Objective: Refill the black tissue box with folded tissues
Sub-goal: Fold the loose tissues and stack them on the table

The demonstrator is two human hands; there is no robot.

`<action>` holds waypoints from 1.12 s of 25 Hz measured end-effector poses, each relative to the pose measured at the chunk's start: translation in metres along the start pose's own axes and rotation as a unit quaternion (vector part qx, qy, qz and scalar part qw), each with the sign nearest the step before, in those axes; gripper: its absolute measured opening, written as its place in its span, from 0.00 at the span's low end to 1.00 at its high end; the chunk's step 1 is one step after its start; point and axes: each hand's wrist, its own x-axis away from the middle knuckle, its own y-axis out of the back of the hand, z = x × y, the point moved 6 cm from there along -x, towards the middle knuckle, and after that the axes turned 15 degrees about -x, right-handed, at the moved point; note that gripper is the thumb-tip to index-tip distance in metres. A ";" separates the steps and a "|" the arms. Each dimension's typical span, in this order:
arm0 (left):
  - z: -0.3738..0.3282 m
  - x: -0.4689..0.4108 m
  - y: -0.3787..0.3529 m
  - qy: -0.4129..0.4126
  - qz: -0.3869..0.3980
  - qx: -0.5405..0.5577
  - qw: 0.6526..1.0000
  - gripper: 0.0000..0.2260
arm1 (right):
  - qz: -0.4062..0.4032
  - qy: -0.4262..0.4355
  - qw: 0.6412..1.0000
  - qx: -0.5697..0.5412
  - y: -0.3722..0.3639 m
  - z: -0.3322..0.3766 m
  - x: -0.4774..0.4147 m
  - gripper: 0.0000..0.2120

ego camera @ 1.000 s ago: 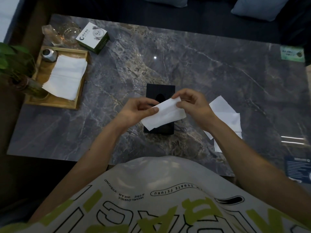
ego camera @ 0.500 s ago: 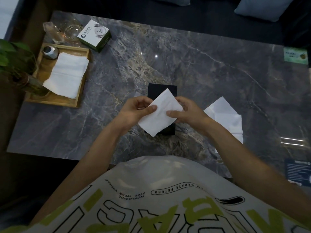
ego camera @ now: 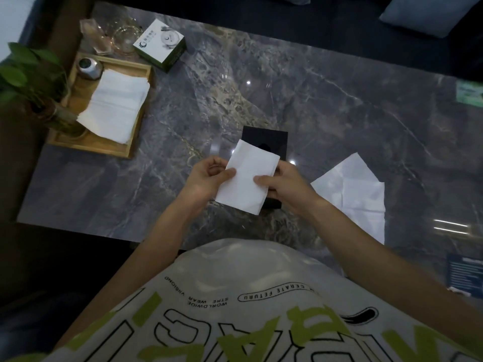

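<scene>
White folded tissue held above the black tissue box, pinched at its left edge by the left hand and at its right edge by the right hand, thumbs on top, fingers closed behind the sheet. Box upright on the grey marble table, its dark top opening partly hidden by the sheet. Likely to snag: soft paper, narrow slot, easy to crumple or tear if pushed in crooked. Could tip or slide the light box if pressed off-centre with no hand steadying it. More loose tissues just right of the box, near the table edge, prone to being swept off by the right forearm. Spare stack in the wooden tray well apart, far left.
</scene>
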 end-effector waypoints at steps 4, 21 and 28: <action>0.012 0.000 0.011 0.024 0.031 0.028 0.999 0.02 | -0.027 0.014 0.999 0.039 -0.009 -0.005 -0.012 0.15; 0.077 -0.036 0.099 0.067 -0.095 -0.217 0.969 0.16 | -0.138 -0.043 0.962 0.232 -0.083 -0.069 -0.097 0.12; 0.086 -0.045 0.093 0.019 -0.012 -0.301 0.953 0.15 | -0.130 -0.057 0.950 0.279 -0.092 -0.084 -0.108 0.23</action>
